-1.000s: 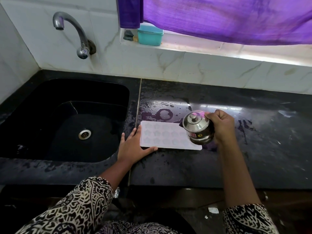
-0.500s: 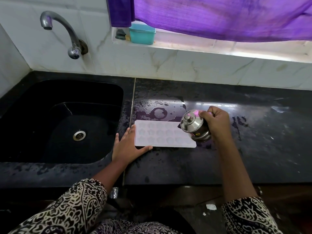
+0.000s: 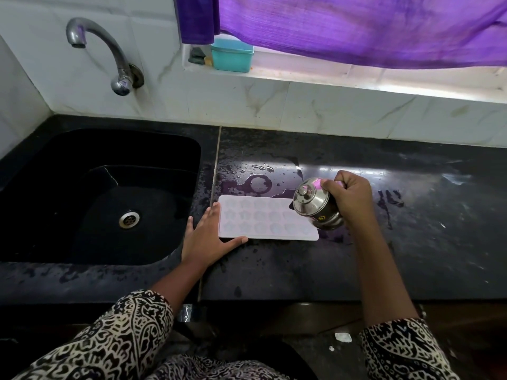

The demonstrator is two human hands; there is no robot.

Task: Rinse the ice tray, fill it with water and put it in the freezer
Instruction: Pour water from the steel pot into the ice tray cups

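Note:
A white ice tray [image 3: 260, 219] with star-shaped cells lies flat on the wet black counter [image 3: 288, 267], just right of the sink. My left hand [image 3: 210, 238] lies flat against the tray's left end, fingers straight, thumb along its front edge. My right hand [image 3: 348, 200] grips a small lidded steel pot [image 3: 315, 204], tilted with its spout over the tray's right end. The pot hides the tray's far right corner.
A black sink [image 3: 104, 193] with a metal drain [image 3: 129, 219] sits at the left, a steel tap [image 3: 109, 54] on the wall above it. A teal box [image 3: 231, 56] stands on the window ledge under a purple curtain [image 3: 356, 26]. Water puddles lie behind the tray.
Both hands, the tray and the tilted pot keep the same places relative to each other; only the camera view has shifted slightly.

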